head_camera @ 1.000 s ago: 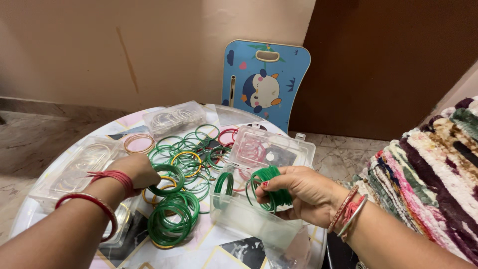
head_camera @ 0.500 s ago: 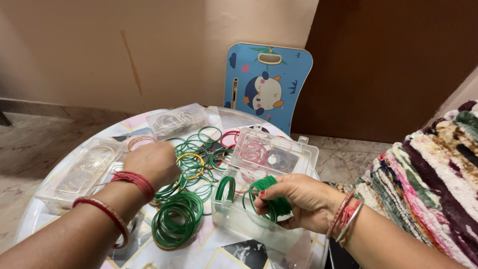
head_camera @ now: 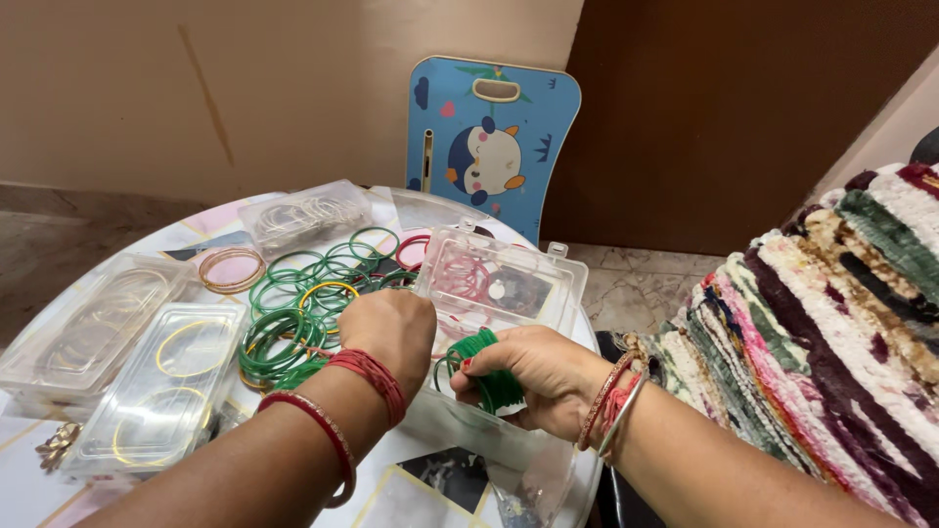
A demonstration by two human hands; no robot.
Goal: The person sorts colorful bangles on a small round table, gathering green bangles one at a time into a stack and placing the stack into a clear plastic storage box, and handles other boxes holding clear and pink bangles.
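Note:
My right hand grips a stack of green bangles just over the near end of an open clear plastic box, whose far end holds pink bangles. My left hand, with red bangles on its wrist, hovers fingers-down at the box's left edge, right beside the green stack. Whether it holds anything is hidden under the fingers. Loose green bangles and a yellow one lie spread on the round table behind the left hand.
Closed clear boxes of bangles sit at the table's left, with another at the back. A blue board with a penguin picture leans on the wall. A striped multicoloured cloth lies at right.
My left hand has moved right from the pile of loose green bangles to the open box, next to my right hand. The right hand's green stack has stayed over the box.

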